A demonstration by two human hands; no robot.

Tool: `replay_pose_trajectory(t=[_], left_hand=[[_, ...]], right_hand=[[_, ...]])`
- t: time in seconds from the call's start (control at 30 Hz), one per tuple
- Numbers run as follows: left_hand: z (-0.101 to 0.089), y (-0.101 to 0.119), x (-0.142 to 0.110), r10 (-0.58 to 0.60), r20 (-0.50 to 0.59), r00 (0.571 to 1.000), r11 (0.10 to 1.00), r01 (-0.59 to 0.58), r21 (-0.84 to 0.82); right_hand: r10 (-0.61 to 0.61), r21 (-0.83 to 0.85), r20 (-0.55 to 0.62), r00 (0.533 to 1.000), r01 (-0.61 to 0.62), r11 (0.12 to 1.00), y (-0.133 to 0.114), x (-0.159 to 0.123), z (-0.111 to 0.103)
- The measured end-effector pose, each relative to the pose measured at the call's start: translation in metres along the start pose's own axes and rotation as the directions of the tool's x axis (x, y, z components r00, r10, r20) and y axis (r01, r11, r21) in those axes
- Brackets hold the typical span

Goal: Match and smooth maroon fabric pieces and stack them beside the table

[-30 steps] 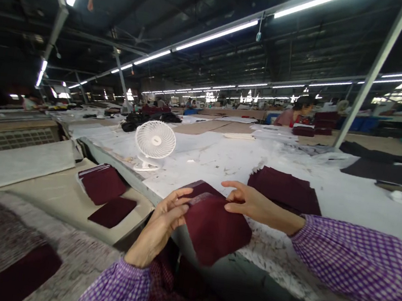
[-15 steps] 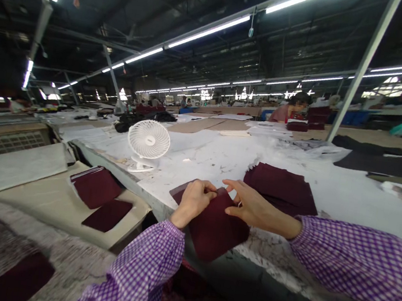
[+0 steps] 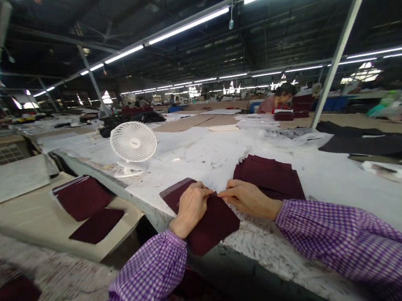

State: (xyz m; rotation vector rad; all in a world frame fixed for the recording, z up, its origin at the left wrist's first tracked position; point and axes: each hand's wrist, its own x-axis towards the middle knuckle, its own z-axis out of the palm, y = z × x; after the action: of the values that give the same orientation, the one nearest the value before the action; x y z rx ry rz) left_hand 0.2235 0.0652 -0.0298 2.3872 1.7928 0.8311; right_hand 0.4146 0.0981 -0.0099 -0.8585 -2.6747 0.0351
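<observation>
Both of my hands pinch the top edge of a maroon fabric piece (image 3: 214, 227) at the near edge of the white-covered table (image 3: 193, 149). My left hand (image 3: 193, 206) is closed on it from the left, knuckles up. Fingertips together, my right hand (image 3: 248, 198) grips the same edge a little to the right. The piece's lower part hangs over the table edge. Under and left of my left hand lies another maroon piece (image 3: 172, 194) with a lighter band along its edge. Behind my right hand sits a stack of maroon fabric pieces (image 3: 268, 172).
A white fan (image 3: 134, 142) stands on the table to the left. On a lower beige surface (image 3: 29, 201) are a maroon stack (image 3: 82, 196) and a single dark maroon piece (image 3: 96, 225). Dark fabric (image 3: 374, 145) lies at the right, near a metal post (image 3: 336, 65). Another person (image 3: 273, 103) is far back.
My left hand has moved from the piece's left edge up and over to its top edge. My right fingers have closed on that edge beside it. The view has swung right.
</observation>
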Motion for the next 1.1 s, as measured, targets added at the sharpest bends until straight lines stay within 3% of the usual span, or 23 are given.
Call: replay_pose_trajectory(t=[0.33, 0.43, 0.53, 0.63, 0.8, 0.97, 1.1], left_hand=[[-0.002, 0.007, -0.004, 0.163, 0.035, 0.986, 0.962, -0.167, 0.217], [-0.002, 0.008, -0.005, 0.168, 0.051, 0.984, 0.951, -0.176, 0.253], [-0.002, 0.008, -0.005, 0.163, 0.053, 0.985, 0.950, -0.172, 0.259], [-0.001, 0.010, -0.005, 0.160, 0.047, 0.986, 0.951, -0.167, 0.261], [-0.003, 0.008, -0.004, 0.139, 0.031, 0.990, 0.973, -0.142, 0.181], [-0.016, -0.019, -0.015, 0.095, -0.013, 0.995, 0.995, -0.095, -0.006], [-0.023, -0.034, -0.028, 0.138, -0.067, 0.988, 0.986, -0.143, -0.082]], right_hand=[[0.000, 0.001, 0.008, 1.000, 0.000, 1.000, 0.000, 0.000, 0.000], [0.009, 0.047, -0.075, 0.997, -0.005, 0.999, 0.003, 0.003, 0.002], [-0.049, 0.056, -0.132, 0.990, 0.057, 0.997, 0.003, 0.006, 0.005], [-0.113, 0.048, -0.073, 0.991, 0.117, 0.992, -0.002, 0.007, 0.007], [-0.093, -0.015, -0.041, 0.995, 0.092, 0.996, -0.007, 0.003, 0.007], [-0.101, 0.005, -0.008, 0.995, 0.101, 0.995, 0.001, 0.005, 0.009], [-0.041, -0.031, 0.051, 0.998, 0.043, 0.999, -0.001, 0.007, 0.006]])
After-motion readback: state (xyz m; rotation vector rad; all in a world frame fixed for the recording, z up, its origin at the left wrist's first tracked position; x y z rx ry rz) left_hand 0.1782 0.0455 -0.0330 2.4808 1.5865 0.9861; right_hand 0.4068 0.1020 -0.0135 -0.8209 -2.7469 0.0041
